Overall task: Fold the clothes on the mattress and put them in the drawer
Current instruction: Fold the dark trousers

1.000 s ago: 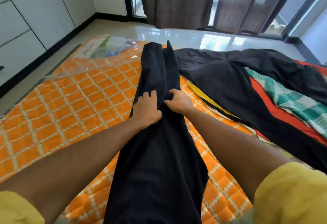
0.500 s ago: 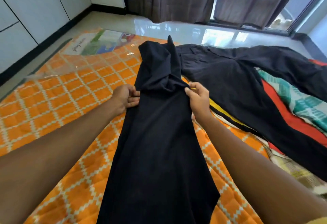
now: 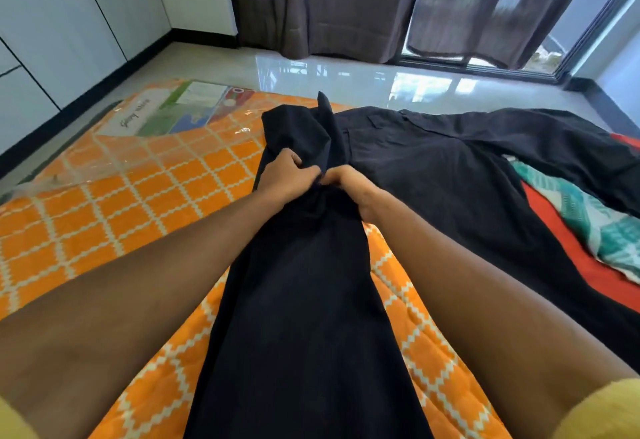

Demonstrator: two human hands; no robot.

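Both hands (image 3: 322, 180) gripping black trousers (image 3: 304, 300), dark garment (image 3: 467, 175) beside, orange mattress (image 3: 114, 216)

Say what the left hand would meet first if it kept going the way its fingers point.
The left hand grips the black garment, fingers aimed right, toward the right hand. It would probably meet that hand first, though bunched cloth may lie between.

An orange checked mattress (image 3: 104, 216) lies on the pale glossy floor (image 3: 346, 74), its far left corner under clear plastic with a printed label (image 3: 180, 109). A long black garment (image 3: 304, 317) runs down its middle. To the right lie another black garment (image 3: 450, 175), then what looks like red cloth (image 3: 571, 251) and teal checked cloth (image 3: 602, 227).
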